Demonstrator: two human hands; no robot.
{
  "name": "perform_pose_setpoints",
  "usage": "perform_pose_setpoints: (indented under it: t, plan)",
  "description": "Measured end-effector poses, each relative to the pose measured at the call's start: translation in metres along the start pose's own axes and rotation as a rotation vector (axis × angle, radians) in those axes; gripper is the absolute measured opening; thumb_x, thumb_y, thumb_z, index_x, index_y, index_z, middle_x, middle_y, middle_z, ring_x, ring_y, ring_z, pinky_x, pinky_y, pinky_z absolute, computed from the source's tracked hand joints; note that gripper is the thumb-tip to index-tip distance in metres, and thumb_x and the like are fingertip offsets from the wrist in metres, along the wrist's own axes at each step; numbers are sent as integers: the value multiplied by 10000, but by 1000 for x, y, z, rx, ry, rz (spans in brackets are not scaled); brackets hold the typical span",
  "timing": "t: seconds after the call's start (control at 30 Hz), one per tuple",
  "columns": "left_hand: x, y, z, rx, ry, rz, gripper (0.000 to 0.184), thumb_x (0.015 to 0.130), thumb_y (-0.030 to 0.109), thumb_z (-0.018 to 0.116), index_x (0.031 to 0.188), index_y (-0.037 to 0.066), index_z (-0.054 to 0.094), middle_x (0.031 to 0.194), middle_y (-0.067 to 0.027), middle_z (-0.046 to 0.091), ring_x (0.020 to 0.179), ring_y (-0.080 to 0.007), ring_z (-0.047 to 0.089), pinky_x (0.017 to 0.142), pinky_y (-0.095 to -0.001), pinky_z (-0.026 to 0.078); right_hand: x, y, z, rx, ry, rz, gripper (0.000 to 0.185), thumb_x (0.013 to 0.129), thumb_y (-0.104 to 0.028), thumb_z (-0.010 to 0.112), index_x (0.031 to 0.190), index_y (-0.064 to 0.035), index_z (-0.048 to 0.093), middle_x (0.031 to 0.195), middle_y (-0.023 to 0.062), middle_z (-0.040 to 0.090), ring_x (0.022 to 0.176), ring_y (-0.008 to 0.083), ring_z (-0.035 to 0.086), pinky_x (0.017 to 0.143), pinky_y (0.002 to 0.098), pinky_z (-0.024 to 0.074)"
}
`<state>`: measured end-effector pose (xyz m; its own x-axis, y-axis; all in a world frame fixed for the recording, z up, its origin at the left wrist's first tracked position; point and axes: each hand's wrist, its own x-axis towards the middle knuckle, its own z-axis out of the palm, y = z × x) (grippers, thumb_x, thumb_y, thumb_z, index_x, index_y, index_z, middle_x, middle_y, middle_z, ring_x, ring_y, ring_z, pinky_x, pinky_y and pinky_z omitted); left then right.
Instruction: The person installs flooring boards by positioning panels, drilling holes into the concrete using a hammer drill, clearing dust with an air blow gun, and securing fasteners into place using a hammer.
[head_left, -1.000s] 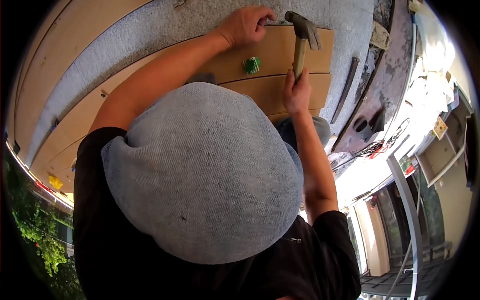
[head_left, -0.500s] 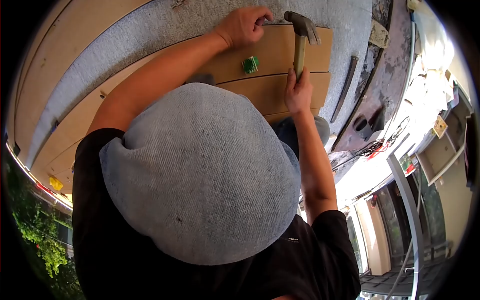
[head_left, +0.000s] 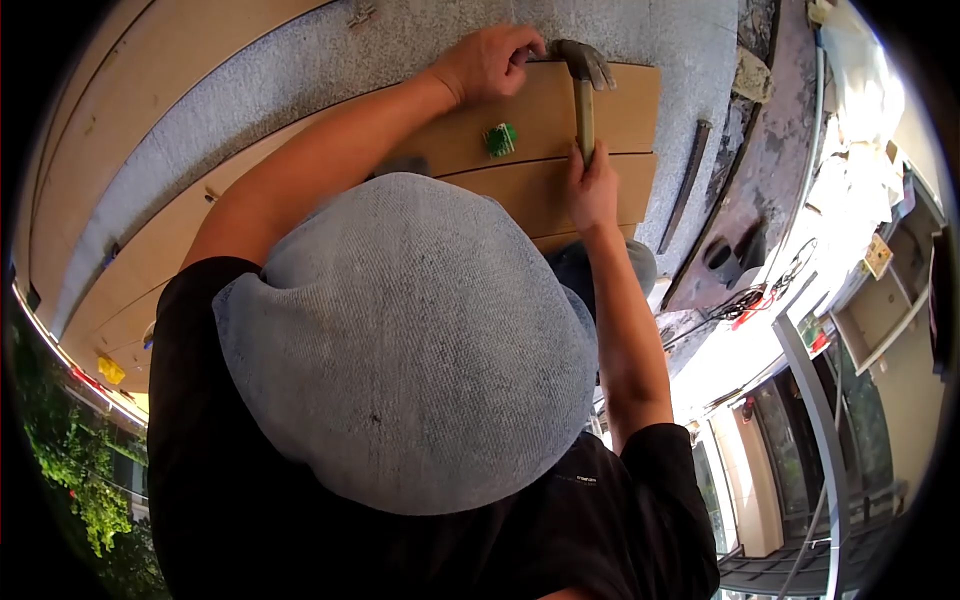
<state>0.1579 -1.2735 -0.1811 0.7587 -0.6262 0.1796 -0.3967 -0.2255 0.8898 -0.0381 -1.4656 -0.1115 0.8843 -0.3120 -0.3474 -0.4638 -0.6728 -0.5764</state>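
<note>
My right hand (head_left: 594, 188) is closed round the wooden handle of a claw hammer (head_left: 585, 108). The hammer's metal head lies close by the fingertips of my left hand (head_left: 488, 66), at the far edge of the tan boards (head_left: 540, 105). My left thumb and fingers are pinched together there. Whatever is between them is too small or hidden to make out. A small green bundle (head_left: 499, 139) with pale strips rests on the boards between my two arms.
A grey, rough floor (head_left: 270, 110) runs beyond the boards. To the right lie a dark narrow strip (head_left: 686, 185), a broken lump of stone (head_left: 753, 75) and tangled black cable (head_left: 745, 297). A grey cloth-covered head (head_left: 410, 340) fills the middle of the view.
The hammer has swung left and slightly down, bringing its head near my left fingertips. My left hand stays pinched at almost the same spot.
</note>
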Motion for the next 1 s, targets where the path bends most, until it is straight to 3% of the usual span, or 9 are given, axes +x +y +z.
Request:
perform_pose_setpoints:
  t: [0.1, 0.27, 0.4, 0.47, 0.53, 0.6, 0.8, 0.87, 1.0]
  plan:
    - [-8, 5, 3, -111, -61, -90, 321, 730, 27, 593, 1048, 64, 614, 758, -75, 569, 709, -276, 587, 675, -388, 507, -1, 0, 4, 63, 10, 11, 223, 1031, -206, 599, 1173, -47, 536, 821, 296, 659, 781, 522, 636, 611, 542, 490]
    - [-1, -2, 2, -9, -60, 65, 296, 717, 25, 589, 1007, 83, 616, 776, -77, 581, 741, -291, 592, 716, -402, 508, 10, -2, -11, -32, -34, 23, 257, 1044, -216, 582, 1222, -36, 541, 836, 296, 661, 760, 510, 646, 611, 526, 498]
    - [-4, 2, 3, 41, -15, 65, 275, 723, 40, 594, 990, 93, 628, 788, -80, 612, 769, -304, 613, 741, -418, 514, -21, -56, -54, 553, -6, 271, 261, 1069, -227, 563, 1175, 11, 579, 735, 101, 624, 574, 233, 601, 561, 363, 511]
    - [-7, 4, 5, 56, -10, 65, 259, 725, 45, 600, 977, 92, 633, 791, -78, 626, 784, -303, 623, 752, -420, 516, -49, -73, -85, 827, 92, 155, 221, 1057, -196, 583, 1116, 17, 577, 732, 51, 582, 584, 155, 568, 564, 302, 504]
    - [-6, 2, 7, 96, 23, 79, 250, 724, 45, 602, 967, 92, 635, 791, -76, 630, 788, -300, 628, 755, -418, 516, -70, -64, -108, 948, 122, -49, 204, 1041, -170, 601, 1096, 21, 553, 730, 80, 584, 570, 163, 571, 543, 298, 494]
    - [-13, 3, 6, 70, 51, 87, 240, 718, 33, 603, 948, 89, 644, 803, -72, 630, 803, -294, 628, 765, -410, 516, -83, -76, -141, 909, 152, -117, 187, 1031, -159, 612, 1067, 10, 540, 706, 67, 570, 522, 147, 538, 505, 278, 464]
    - [-119, 40, -42, 104, 164, -1, 236, 733, 3, 589, 943, 80, 663, 837, -75, 629, 835, -293, 627, 773, -396, 512, -154, -31, -188, 501, 315, 263, 149, 1030, -186, 633, 1042, -57, 559, 534, -15, 418, 387, 68, 356, 370, 227, 282]
    - [-177, 62, -70, 104, 188, -91, 233, 739, 1, 586, 944, 78, 664, 848, -82, 629, 841, -295, 626, 769, -396, 512, -185, 43, -188, 159, 260, 253, 239, 997, -266, 692, 1069, -60, 593, 728, 44, 594, 633, 147, 602, 564, 288, 484]
    - [-303, 108, -114, 185, 266, -345, 223, 765, -9, 578, 955, 64, 669, 911, -105, 637, 876, -308, 624, 772, -402, 513, -218, 87, -155, 9, 243, 181, 295, 997, -305, 671, 1088, -32, 606, 792, 82, 614, 683, 197, 611, 613, 320, 489]
